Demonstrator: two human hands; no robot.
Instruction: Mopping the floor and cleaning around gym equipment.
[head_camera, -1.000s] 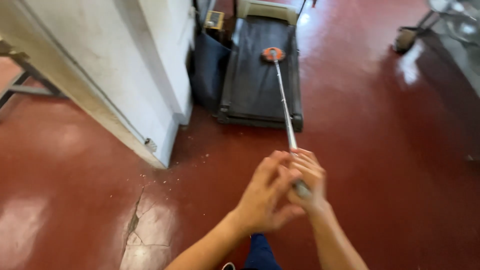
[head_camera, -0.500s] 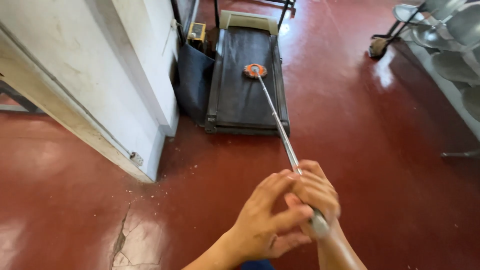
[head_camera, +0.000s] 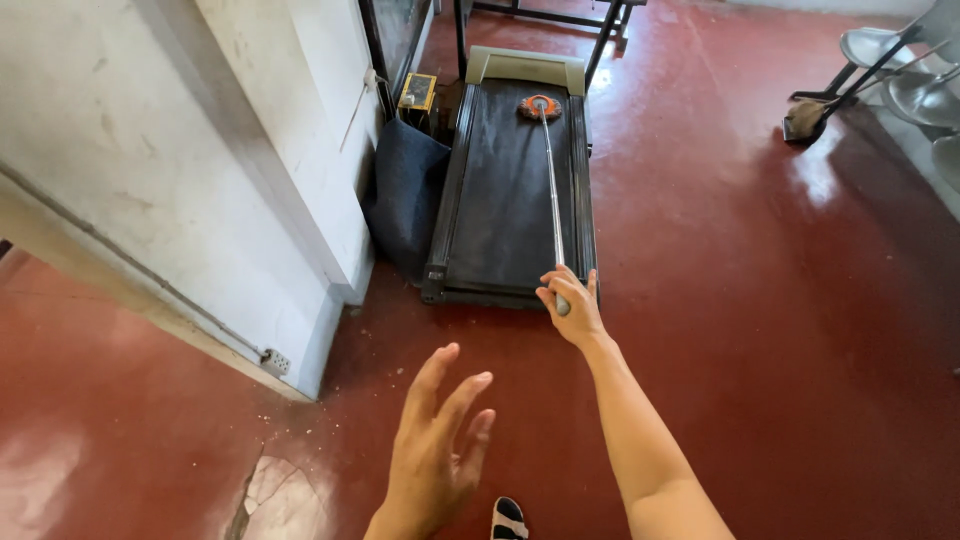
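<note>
Scrubbing the treadmill belt (head_camera: 510, 190): right hand (head_camera: 572, 308) fingers wrapped round mop handle (head_camera: 551, 190), mop head (head_camera: 539, 107) far beyond; left hand (head_camera: 432, 455) spread, empty. Next probably needs regripping.

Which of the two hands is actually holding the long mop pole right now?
The right hand, stretched forward, grips the end of the metal pole. The left hand hangs open with fingers spread, touching nothing.

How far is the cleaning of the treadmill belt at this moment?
Done: cannot tell; no clean strip shows on the black treadmill belt. In hand: the right hand holds the long metal pole; its orange brush head rests at the far end. The left hand is free.
</note>
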